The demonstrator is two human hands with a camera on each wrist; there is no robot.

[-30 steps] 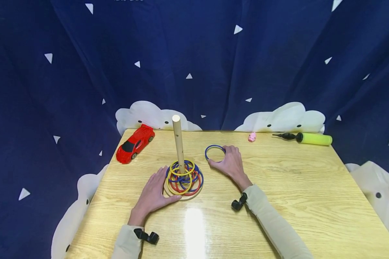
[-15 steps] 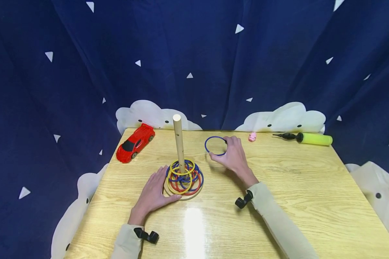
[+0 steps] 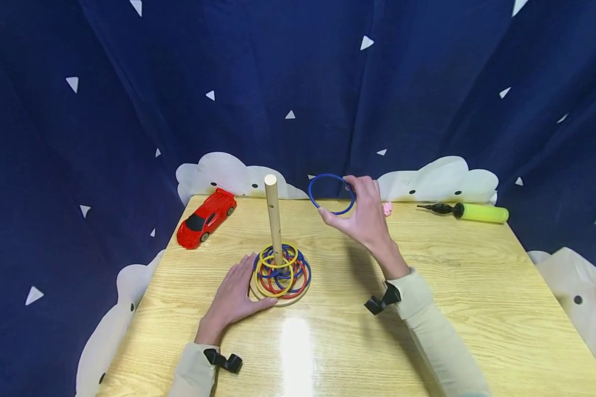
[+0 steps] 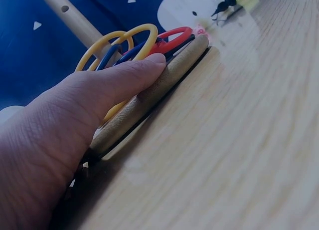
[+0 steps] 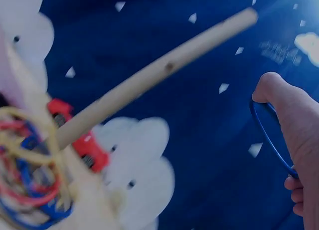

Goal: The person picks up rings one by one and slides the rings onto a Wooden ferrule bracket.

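In the head view a wooden ring-toss stand with an upright peg [image 3: 273, 218] has several yellow, red and blue rings [image 3: 283, 275] piled round its foot. My left hand [image 3: 234, 298] rests against the left front of its round base [image 4: 144, 105], fingers extended along the side. Its straight thumb [image 4: 134, 76] lies on the rim. My right hand [image 3: 365, 215] pinches a blue ring [image 3: 310, 190] between thumb and fingers, raised above the table to the right of the peg. The right wrist view shows this blue ring [image 5: 269, 138] partly hidden behind the hand.
A red toy car [image 3: 206, 219] sits at the table's back left. Behind my right hand, a small pink pig [image 3: 387, 209] is partly covered. A yellow-green hand pump [image 3: 482, 213] lies at the back right. The dark blue curtain [image 3: 298, 66] hangs behind the table [image 3: 452, 286].
My right hand has lifted the blue ring up from near the tabletop, to about the height of the peg's top in the head view. The left hand and stand have stayed put.
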